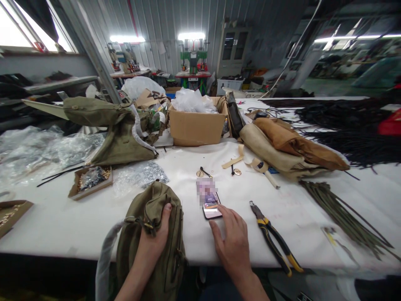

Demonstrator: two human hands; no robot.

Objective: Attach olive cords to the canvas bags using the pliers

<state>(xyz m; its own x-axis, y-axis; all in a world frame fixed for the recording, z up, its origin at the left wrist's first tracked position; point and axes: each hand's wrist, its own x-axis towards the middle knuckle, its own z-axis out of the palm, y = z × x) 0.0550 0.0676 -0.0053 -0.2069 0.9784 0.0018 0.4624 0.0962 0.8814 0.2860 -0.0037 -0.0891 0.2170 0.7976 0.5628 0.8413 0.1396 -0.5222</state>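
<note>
My left hand (155,240) lies on an olive canvas bag (150,246) at the near table edge, thumb pressed on its top and fingers wrapped round its side. My right hand (232,240) rests flat on the white table, fingers stretched out and touching the lower end of a smartphone (209,202) lying face up. Black-and-yellow pliers (274,238) lie just right of that hand.
A cardboard box (196,125) with plastic bags stands behind, with more olive bags (117,133) to its left and tan fabric (291,144) to its right. Small hardware trays (90,179) sit left; green cords (341,215) and black cords (347,121) lie right.
</note>
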